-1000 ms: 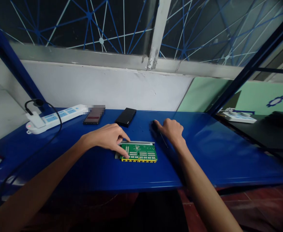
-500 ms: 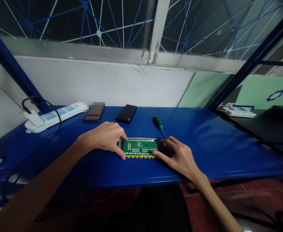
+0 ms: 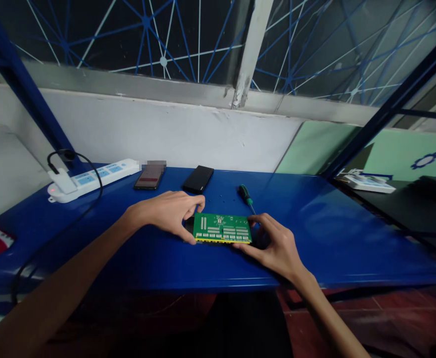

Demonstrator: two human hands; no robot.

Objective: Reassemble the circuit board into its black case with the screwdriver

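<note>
A green circuit board [image 3: 221, 227] with a yellow strip along its near edge is between my hands, over the front of the blue table. My left hand [image 3: 169, 211] grips its left end, thumb at the near corner and fingers behind, where a dark part [image 3: 190, 224] shows beside the board. My right hand [image 3: 273, 238] holds the right end, thumb on the near edge and fingertips at the far right corner. What lies under the board is mostly hidden. A green-and-black screwdriver [image 3: 245, 193] lies just behind my right hand, its shaft pointing towards it.
Tiny dark pieces, perhaps screws, lie on the blue table [image 3: 333, 238] behind the board. Farther back are a black flat box [image 3: 198, 179], a phone [image 3: 150, 176] and a white power strip [image 3: 94, 178] with a black cable. Blue frame posts rise at both sides.
The board has shifted slightly right, and the silver rail behind it no longer shows. My right thumb has moved from the board's face to its near edge. The view has shifted a little.
</note>
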